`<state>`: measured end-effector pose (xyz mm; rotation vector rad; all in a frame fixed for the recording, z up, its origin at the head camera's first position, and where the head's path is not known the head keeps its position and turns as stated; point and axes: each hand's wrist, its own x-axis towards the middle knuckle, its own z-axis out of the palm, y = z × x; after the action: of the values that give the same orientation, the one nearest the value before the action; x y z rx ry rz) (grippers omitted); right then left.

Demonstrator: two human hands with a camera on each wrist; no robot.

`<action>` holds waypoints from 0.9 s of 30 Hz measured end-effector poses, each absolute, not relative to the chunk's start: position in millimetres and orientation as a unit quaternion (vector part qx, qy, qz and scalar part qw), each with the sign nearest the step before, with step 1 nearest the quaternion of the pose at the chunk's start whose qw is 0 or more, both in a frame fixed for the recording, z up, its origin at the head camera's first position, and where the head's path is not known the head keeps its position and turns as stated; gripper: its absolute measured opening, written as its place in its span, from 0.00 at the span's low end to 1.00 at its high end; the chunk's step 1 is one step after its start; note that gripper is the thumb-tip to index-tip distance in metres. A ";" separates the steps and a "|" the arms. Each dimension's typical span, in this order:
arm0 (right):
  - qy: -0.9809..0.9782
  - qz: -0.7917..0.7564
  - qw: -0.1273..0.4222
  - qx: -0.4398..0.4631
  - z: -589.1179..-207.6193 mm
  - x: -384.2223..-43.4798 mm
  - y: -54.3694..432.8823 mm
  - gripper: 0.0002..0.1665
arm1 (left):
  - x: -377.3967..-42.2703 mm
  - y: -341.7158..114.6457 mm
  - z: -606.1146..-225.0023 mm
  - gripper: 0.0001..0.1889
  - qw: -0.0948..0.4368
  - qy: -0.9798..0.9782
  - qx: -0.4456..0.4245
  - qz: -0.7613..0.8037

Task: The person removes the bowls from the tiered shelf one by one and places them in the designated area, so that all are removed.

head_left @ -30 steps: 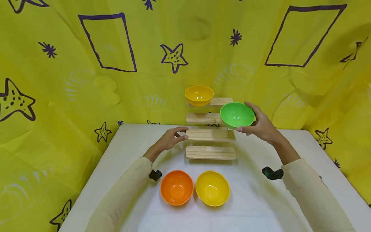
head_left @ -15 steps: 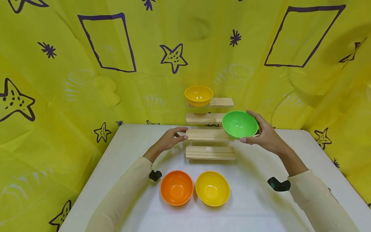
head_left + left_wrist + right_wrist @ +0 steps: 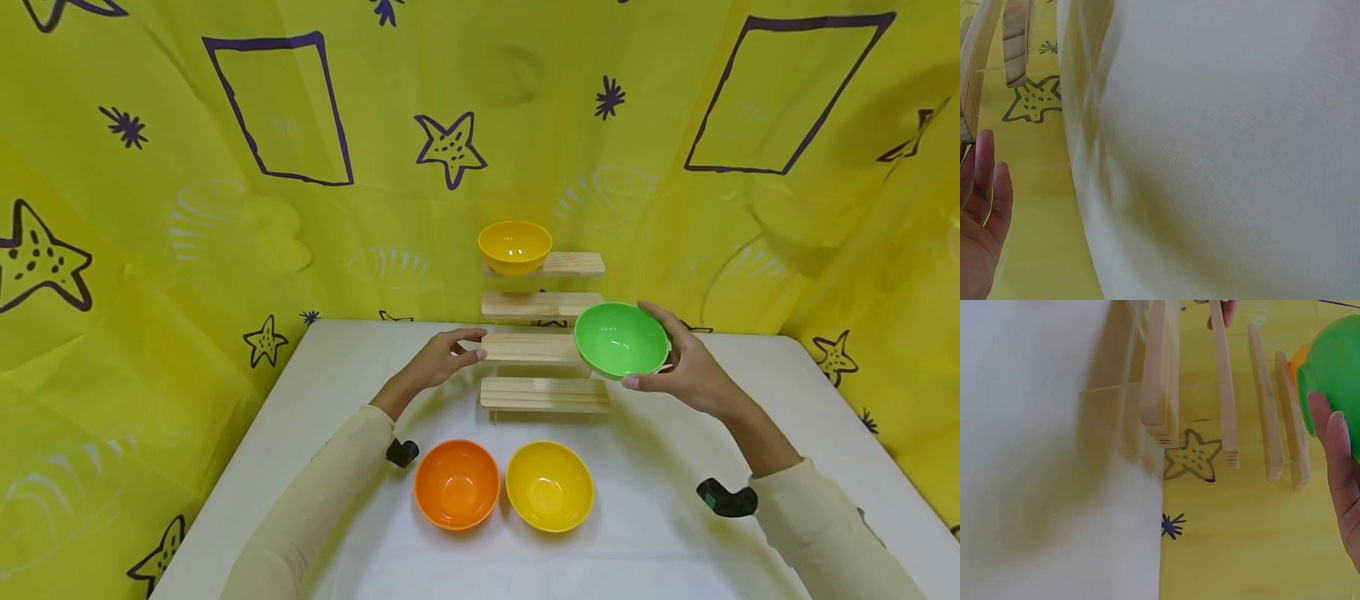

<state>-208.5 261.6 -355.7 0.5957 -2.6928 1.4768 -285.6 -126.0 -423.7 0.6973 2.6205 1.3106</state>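
Observation:
A green bowl [image 3: 621,340] is held in the air by my right hand [image 3: 693,367], thumb at the near side of its rim and fingers behind. It overlaps the right end of a tiered wooden stand [image 3: 546,393] in the head view. In the right wrist view the green bowl [image 3: 1340,369] is apart from the planks. My left hand [image 3: 437,360] pinches the left end of the second plank from the bottom [image 3: 532,348]. On the top plank, at the left, sits a yellow-orange bowl [image 3: 515,247].
An orange bowl [image 3: 457,485] and a yellow bowl [image 3: 550,487] stand side by side on the white tabletop [image 3: 645,542], in front of the stand. Behind the table hangs a yellow patterned backdrop [image 3: 375,233], close to the stand's top plank.
My right hand has lowered the green bowl from about the upper planks toward the second plank from the bottom, drifting slightly right. My left hand has stayed in place.

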 end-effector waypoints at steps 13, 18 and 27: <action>-0.859 0.469 0.013 0.206 -363.9 -197.0 265.2 0.64 | -286.7 -127.0 -424.2 0.26 0.064 0.868 0.231 0.434; -0.854 0.477 0.012 0.209 -367.6 -191.2 267.0 0.64 | -287.6 -127.0 -424.9 0.26 0.063 0.869 0.232 0.432; -0.848 0.483 0.020 0.220 -371.4 -182.0 269.6 0.64 | -287.4 -127.1 -424.5 0.27 0.063 0.869 0.236 0.432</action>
<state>-182.0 269.6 -371.4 0.6814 -2.6299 1.4973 -287.4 -127.1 -424.5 0.7117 2.6245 1.3042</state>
